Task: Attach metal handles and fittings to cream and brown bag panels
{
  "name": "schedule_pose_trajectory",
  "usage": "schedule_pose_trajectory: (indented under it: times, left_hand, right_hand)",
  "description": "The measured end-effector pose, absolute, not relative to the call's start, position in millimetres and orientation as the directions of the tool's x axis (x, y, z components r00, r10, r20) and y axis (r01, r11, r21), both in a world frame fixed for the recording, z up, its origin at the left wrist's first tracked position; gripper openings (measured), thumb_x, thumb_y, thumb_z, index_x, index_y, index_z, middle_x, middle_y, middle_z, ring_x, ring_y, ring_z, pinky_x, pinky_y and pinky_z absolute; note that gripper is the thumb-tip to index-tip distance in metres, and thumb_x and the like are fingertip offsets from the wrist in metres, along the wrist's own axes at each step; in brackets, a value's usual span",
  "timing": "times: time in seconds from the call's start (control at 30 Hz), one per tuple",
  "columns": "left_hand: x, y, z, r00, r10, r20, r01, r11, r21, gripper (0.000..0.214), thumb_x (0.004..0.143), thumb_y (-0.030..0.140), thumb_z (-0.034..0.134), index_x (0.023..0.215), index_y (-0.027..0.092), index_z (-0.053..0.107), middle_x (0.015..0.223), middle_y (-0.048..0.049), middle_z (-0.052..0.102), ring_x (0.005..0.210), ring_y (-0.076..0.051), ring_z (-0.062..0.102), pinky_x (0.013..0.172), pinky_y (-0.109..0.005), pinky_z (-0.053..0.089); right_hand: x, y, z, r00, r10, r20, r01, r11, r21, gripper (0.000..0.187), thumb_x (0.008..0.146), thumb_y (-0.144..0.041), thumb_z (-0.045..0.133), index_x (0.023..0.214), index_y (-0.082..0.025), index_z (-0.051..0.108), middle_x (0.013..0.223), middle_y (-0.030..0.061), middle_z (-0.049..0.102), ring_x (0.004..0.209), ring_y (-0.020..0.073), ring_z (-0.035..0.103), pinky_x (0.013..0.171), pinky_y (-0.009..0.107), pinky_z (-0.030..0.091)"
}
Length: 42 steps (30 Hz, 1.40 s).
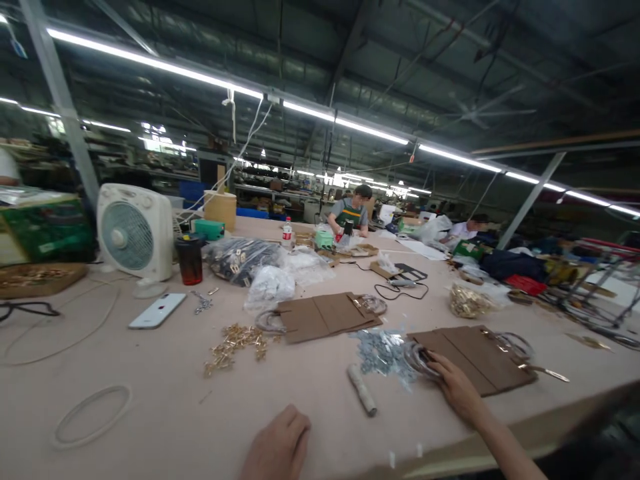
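My right hand [456,388] has its fingers on the near rolled handle [420,359] of a brown bag [480,357] that lies flat at the right. Gold fittings and a second looped handle [515,345] are at the bag's far side. My left hand [279,443] rests on the table in a loose fist, with no thing visible in it. Between the hands lies a grey-beige cylinder [362,390]. A heap of small bluish pieces [383,352] spreads beside the right bag. Another flat brown bag [327,315] with similar handles lies farther left.
Gold metal pieces [235,347] lie scattered left of centre. A phone [157,311], a dark cup [190,259] and a box fan [135,230] stand or lie at the left. Plastic bags [273,285] and a corded tool [403,283] sit farther back. A co-worker [350,213] sits across the table.
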<state>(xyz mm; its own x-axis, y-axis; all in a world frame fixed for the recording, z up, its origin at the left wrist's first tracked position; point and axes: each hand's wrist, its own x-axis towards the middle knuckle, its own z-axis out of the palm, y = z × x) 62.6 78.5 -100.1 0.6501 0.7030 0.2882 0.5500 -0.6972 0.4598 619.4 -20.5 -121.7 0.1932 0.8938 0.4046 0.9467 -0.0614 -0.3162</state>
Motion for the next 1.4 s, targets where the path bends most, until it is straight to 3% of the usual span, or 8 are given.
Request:
schedule_pose_trajectory:
  times: [0.2,0.4,0.57,0.67,0.77,0.97,1.23,1.4]
  left_hand:
    - [61,77,-96,0.654,0.728,0.206,0.585,-0.660,0.472,0.023,0.096,0.013,0.048,0.100,0.025,0.067,0.103,-0.0055,0.068,0.094,-0.020,0.069,0.083,-0.030,0.054]
    - [57,67,-78,0.623,0.765,0.163,0.636,-0.617,0.463,0.021,0.097,0.015,0.048,0.102,0.024,0.066,0.107,-0.0052,0.068,0.100,-0.021,0.066,0.088,-0.032,0.054]
    - [60,64,-78,0.640,0.750,0.164,0.635,-0.638,0.436,0.024,0.099,0.016,0.044,0.103,0.024,0.066,0.107,-0.0056,0.067,0.099,-0.021,0.066,0.088,-0.032,0.053]
    - [63,68,-88,0.656,0.733,0.178,0.618,-0.658,0.430,0.026,0.099,0.015,0.043,0.105,0.024,0.067,0.108,-0.0059,0.067,0.100,-0.021,0.067,0.086,-0.030,0.053]
    - [65,75,-100,0.672,0.705,0.226,0.579,-0.691,0.434,0.029,0.100,0.017,0.041,0.104,0.026,0.068,0.106,-0.0053,0.069,0.097,-0.019,0.069,0.083,-0.027,0.053]
    - [69,86,-120,0.672,0.687,0.276,0.551,-0.713,0.434,0.028,0.091,0.013,0.048,0.102,0.027,0.070,0.101,-0.0047,0.071,0.090,-0.019,0.072,0.077,-0.024,0.055]
    - [64,99,-123,0.655,0.651,0.383,0.360,-0.715,0.599,0.030,0.095,0.019,0.046,0.101,0.025,0.075,0.095,-0.0074,0.074,0.090,-0.021,0.074,0.082,-0.030,0.060]
    - [57,107,-114,0.397,0.832,0.388,0.251,-0.505,0.826,0.029,0.091,0.040,0.056,0.101,0.021,0.076,0.096,-0.0113,0.076,0.087,-0.027,0.074,0.081,-0.039,0.063]
  right_hand:
    - [613,1,-90,0.241,0.943,0.228,0.865,-0.103,-0.490,0.071,0.060,-0.034,0.061,0.129,-0.024,0.074,0.148,0.0138,0.061,0.140,0.0389,0.054,0.121,0.049,0.041]
    - [490,67,-54,0.110,0.932,0.346,0.876,0.073,-0.477,0.056,0.083,-0.038,0.057,0.136,-0.021,0.066,0.143,0.0143,0.064,0.135,0.0326,0.058,0.121,0.052,0.039]
    - [336,139,-35,-0.200,0.933,0.299,0.761,0.340,-0.552,0.053,0.094,-0.028,0.052,0.147,-0.025,0.053,0.143,0.0121,0.061,0.122,0.0229,0.064,0.104,0.041,0.055]
    - [269,180,-37,-0.282,0.916,0.287,0.752,0.397,-0.526,0.060,0.092,-0.021,0.055,0.151,-0.023,0.049,0.161,0.0122,0.044,0.142,0.0253,0.050,0.118,0.042,0.043]
    - [224,208,-49,-0.195,0.957,0.217,0.821,0.280,-0.497,0.062,0.095,-0.024,0.054,0.156,-0.023,0.041,0.165,0.0124,0.037,0.141,0.0270,0.052,0.118,0.041,0.044]
    - [192,209,-78,0.087,0.964,0.250,0.851,0.059,-0.522,0.035,0.097,-0.030,0.055,0.131,-0.032,0.063,0.134,0.0069,0.059,0.105,0.0260,0.071,0.091,0.040,0.056]
    - [203,194,-90,0.264,0.768,0.584,0.623,0.326,-0.711,0.009,0.094,-0.021,0.060,0.102,-0.025,0.062,0.108,0.0020,0.060,0.097,0.0174,0.061,0.089,0.030,0.048]
    - [200,165,-88,0.395,0.625,0.674,0.549,0.428,-0.718,0.011,0.092,-0.024,0.063,0.087,-0.023,0.053,0.089,-0.0011,0.054,0.079,0.0147,0.052,0.072,0.026,0.042]
